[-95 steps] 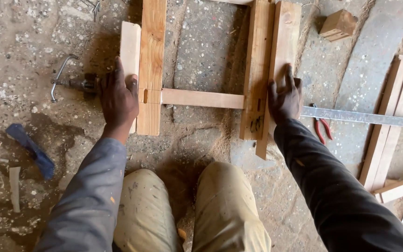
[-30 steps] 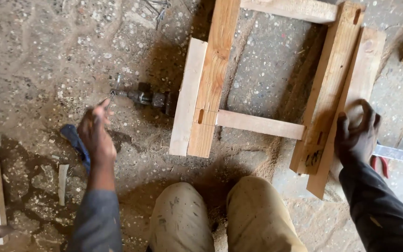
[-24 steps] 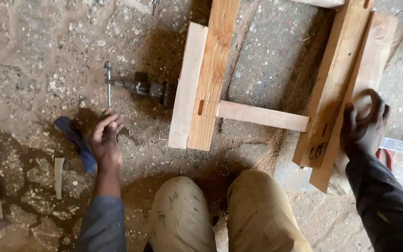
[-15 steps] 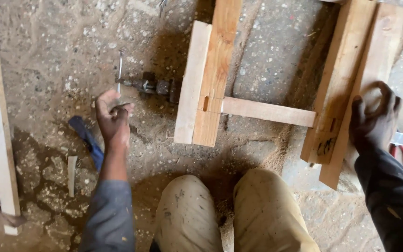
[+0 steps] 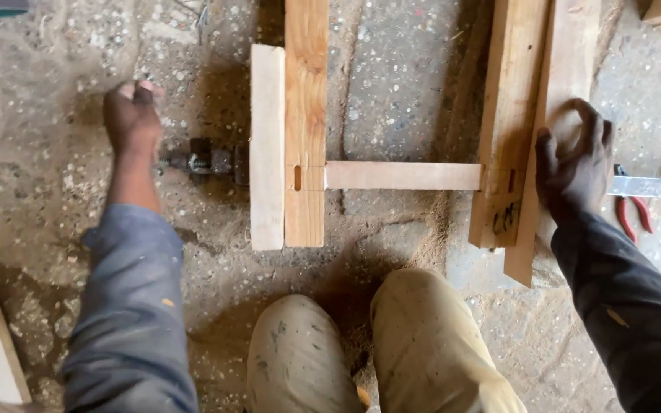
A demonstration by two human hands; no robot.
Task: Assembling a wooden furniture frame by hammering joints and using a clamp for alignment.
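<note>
Between both hands [image 5: 133, 116]: wooden frame [image 5: 304, 138].

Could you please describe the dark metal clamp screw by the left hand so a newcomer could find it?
Start at the two upright boards left of centre. Against their left edge lies the clamp screw, just right of the left hand. It is the only dark metal part among pale timber.
</note>
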